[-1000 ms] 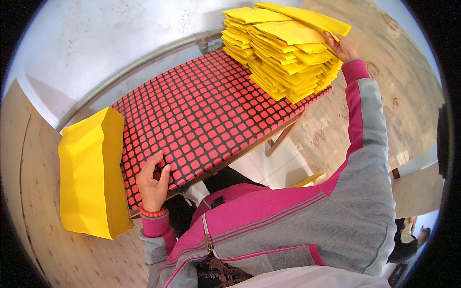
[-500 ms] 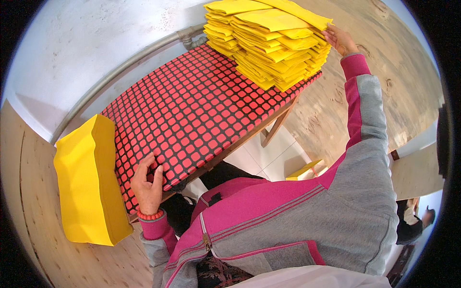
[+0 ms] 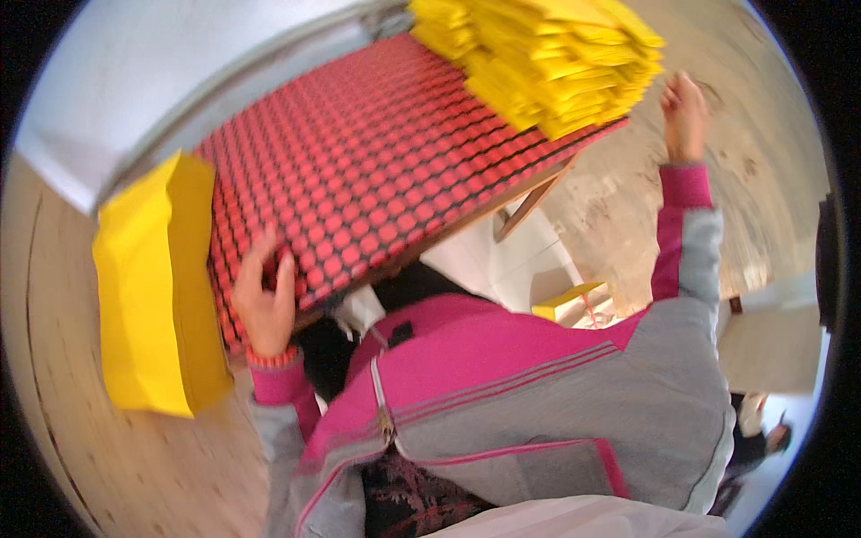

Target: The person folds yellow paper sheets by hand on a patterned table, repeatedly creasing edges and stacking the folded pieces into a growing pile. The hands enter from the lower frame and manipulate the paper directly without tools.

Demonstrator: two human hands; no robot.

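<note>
My left hand (image 3: pixel 266 300), with a red bead bracelet at the wrist, rests at the near left edge of the table with its fingers apart. Red squares on black pattern the tabletop (image 3: pixel 341 179). A tall stack of flat, folded yellow pieces (image 3: pixel 565 67) that look like bags lies at the table's far right end; the picture's edge cuts off its top. Just right of the stack and apart from it, my right hand (image 3: pixel 685 112) is raised with its fingers curled in. It is slightly blurred, and nothing shows in it.
A large yellow bag-like piece (image 3: pixel 152 296) stands opened out beside the table's left end. Grey pipe (image 3: pixel 206 99) runs along the white wall behind. A yellow box-like thing (image 3: pixel 569 303) sits low, right of the table leg. Another person (image 3: pixel 758 444) is at the far right.
My right hand has let go of the top yellow piece's corner and moved off to the right, its fingers curling. The view has shifted. My left hand keeps its place on the table.
</note>
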